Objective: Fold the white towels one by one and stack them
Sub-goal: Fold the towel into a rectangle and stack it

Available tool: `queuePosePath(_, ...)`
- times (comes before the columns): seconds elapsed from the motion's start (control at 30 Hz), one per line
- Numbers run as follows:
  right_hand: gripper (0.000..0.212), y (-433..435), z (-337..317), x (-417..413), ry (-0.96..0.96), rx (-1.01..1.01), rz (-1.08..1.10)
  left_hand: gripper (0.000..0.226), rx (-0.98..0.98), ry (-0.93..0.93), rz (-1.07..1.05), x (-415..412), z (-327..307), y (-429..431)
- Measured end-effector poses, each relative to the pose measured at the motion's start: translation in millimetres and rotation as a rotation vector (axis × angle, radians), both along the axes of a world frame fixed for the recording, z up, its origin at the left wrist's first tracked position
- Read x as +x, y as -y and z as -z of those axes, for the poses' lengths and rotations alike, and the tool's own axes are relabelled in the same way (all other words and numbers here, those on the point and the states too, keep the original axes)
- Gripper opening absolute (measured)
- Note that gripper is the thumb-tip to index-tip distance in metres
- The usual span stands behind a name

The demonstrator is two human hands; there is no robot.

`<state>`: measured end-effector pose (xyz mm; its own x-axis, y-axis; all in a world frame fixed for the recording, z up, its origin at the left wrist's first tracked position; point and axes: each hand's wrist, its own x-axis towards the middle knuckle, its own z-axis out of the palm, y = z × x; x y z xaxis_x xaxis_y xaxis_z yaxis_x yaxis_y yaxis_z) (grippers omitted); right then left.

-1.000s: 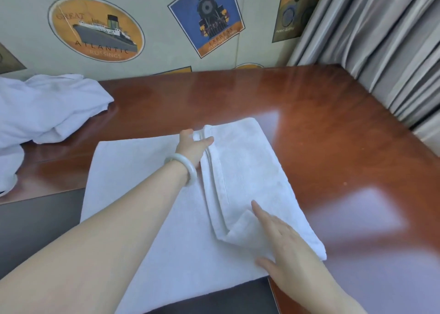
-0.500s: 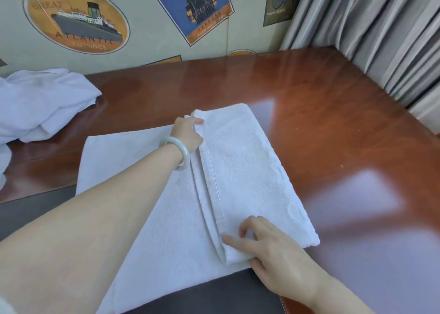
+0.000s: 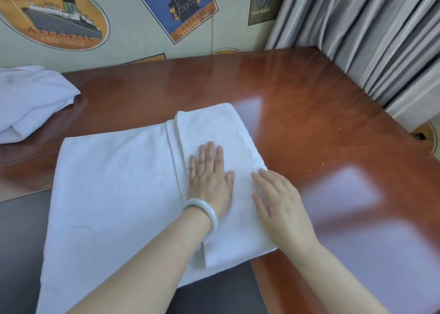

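Observation:
A white towel (image 3: 112, 190) lies spread on the wooden table (image 3: 309, 113), its right part folded over toward the middle. My left hand (image 3: 209, 178), with a pale bangle on the wrist, presses flat on the folded flap with straight fingers. Beside it to the right, my right hand (image 3: 278, 199) rests flat on the same flap near its right edge. A heap of unfolded white towels (image 3: 31, 101) sits at the far left of the table.
A dark inset panel (image 3: 16, 242) runs along the table's near left edge, under the towel's front. Grey curtains (image 3: 371, 32) hang at the right. A wall with travel posters (image 3: 52, 16) stands behind the table. Glossy bare wood lies to the right.
Both hands let go of the flap's edges and moved onto the folded flap, now lying flat side by side. The flap lies flat on the towel.

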<state>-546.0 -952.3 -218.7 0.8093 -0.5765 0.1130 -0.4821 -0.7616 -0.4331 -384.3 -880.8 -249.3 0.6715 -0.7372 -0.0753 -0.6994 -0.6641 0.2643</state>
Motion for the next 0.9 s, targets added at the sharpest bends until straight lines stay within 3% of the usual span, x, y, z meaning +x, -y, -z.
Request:
queuePosePath(0.07,0.055,0,16,-11,-0.198,-0.034,-0.035,0.065,0.003,0.053,0.013,-2,3,-5)
queuePosePath(0.17,0.056,4,24,-24,-0.131,0.120,-0.095,0.064,0.033,0.027,0.000,-4,-1,-11)
queuePosePath(0.27,0.057,23,12,-48,0.132,0.737,0.050,0.067,0.030,0.041,0.042,-22,-7,-24)
queuePosePath(0.33,0.075,31,3,-73,0.091,0.848,0.022,0.071,-0.022,0.046,0.133,-45,-8,-29)
queuePosePath(0.43,0.089,27,8,-89,-0.103,0.619,-0.123,0.073,-0.005,0.039,0.218,-71,3,-27)
queuePosePath(0.6,0.071,13,15,-80,0.100,0.503,-0.029,0.070,0.004,0.070,0.206,-73,8,-27)
queuePosePath(0.8,0.082,-8,17,-70,-0.125,0.031,0.011,0.069,-0.012,0.083,0.203,-74,7,-28)
queuePosePath(0.9,0.081,8,20,-83,-0.151,-0.174,-0.100,0.069,0.012,0.104,0.203,-74,5,-29)
